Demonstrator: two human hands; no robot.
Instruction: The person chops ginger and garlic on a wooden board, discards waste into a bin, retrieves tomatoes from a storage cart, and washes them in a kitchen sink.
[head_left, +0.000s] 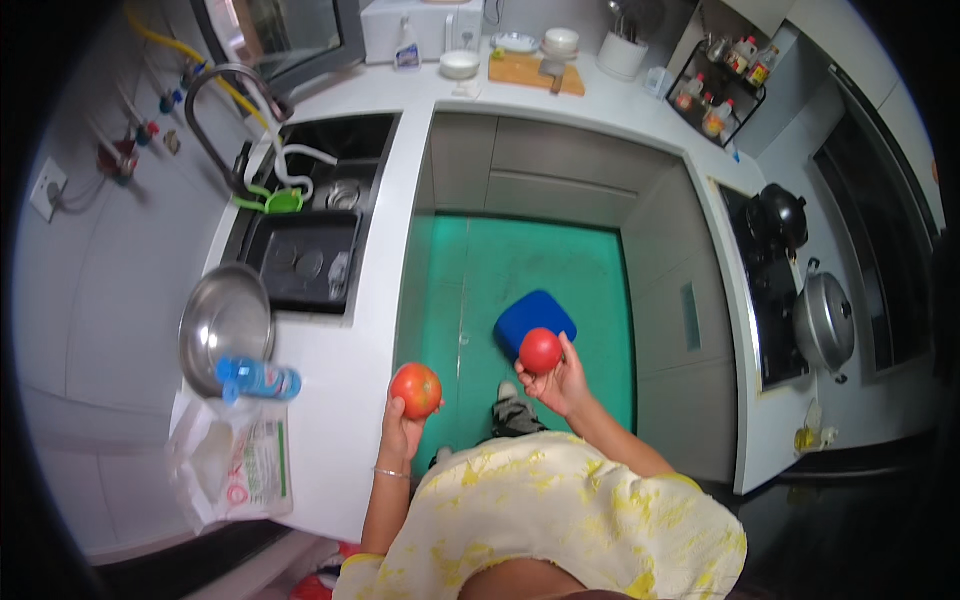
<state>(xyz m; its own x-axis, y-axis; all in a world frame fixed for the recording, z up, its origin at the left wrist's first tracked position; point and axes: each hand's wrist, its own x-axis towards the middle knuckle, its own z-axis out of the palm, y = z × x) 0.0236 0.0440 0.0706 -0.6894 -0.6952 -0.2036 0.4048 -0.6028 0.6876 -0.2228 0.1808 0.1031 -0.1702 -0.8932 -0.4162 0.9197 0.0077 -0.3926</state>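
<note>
My left hand (405, 427) is closed around an orange-red tomato (416, 391), its stem end facing up, beside the left counter's edge. A redder tomato (540, 350) rests in my right hand (556, 382), gripped by the fingers and thumb, over the green floor. Both tomatoes are held up in front of my body, apart from each other. Below the right one, a blue object (531, 319) with rounded corners is partly hidden by the tomato and hand.
Left counter: black sink (300, 262), steel basin (225, 322), blue bottle (262, 379), plastic bag (225, 465). Far counter: cutting board (517, 69) with a cleaver (555, 71), white bowl (459, 64). Right: stove (765, 300), black pot (780, 217), lidded metal pot (825, 322).
</note>
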